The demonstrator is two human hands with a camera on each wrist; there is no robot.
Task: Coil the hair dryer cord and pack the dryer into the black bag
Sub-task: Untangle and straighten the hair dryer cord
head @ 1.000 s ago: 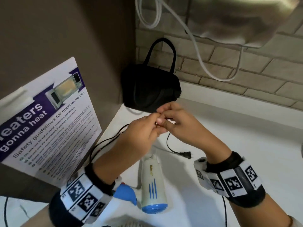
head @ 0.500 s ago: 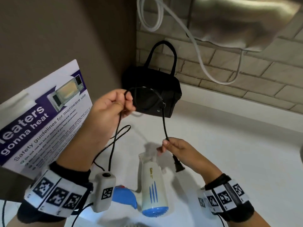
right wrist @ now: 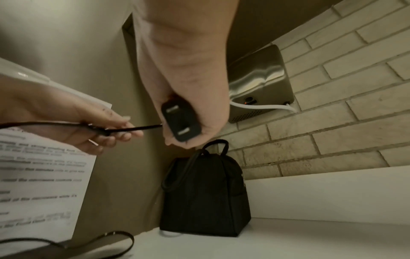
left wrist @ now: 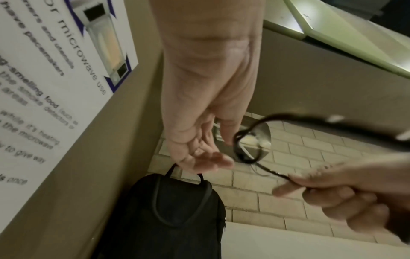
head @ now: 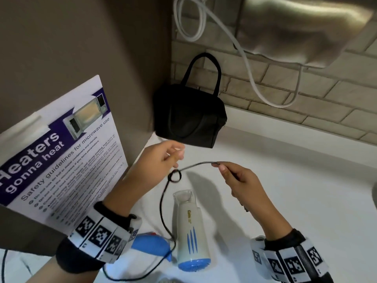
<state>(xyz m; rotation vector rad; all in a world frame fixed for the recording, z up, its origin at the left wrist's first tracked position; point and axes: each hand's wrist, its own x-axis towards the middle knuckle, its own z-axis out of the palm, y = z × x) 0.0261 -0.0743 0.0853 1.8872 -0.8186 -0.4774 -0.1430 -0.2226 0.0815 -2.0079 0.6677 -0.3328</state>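
The white and blue hair dryer (head: 189,231) lies on the white counter (head: 295,180), nozzle pointing away from me. Its black cord (head: 163,201) rises to a small tight loop (head: 174,176) in the air, then runs right to my right hand (head: 219,167). That hand pinches the cord and keeps the plug (right wrist: 180,121) in its palm. My left hand (head: 175,158) hovers just above the loop with relaxed fingers (left wrist: 206,159) and holds nothing. The black bag (head: 189,119) stands upright in the corner behind both hands, and its top looks closed.
A microwave safety poster (head: 61,160) hangs on the brown panel at the left. A steel hand dryer (head: 295,27) with a white cable (head: 251,74) is mounted on the brick wall above the counter. The dryer's blue handle (head: 149,248) lies near my left wrist.
My left hand has let go of the cord and dropped lower. My right hand has risen and drawn the cord to the right, and a small loop has tightened in it.
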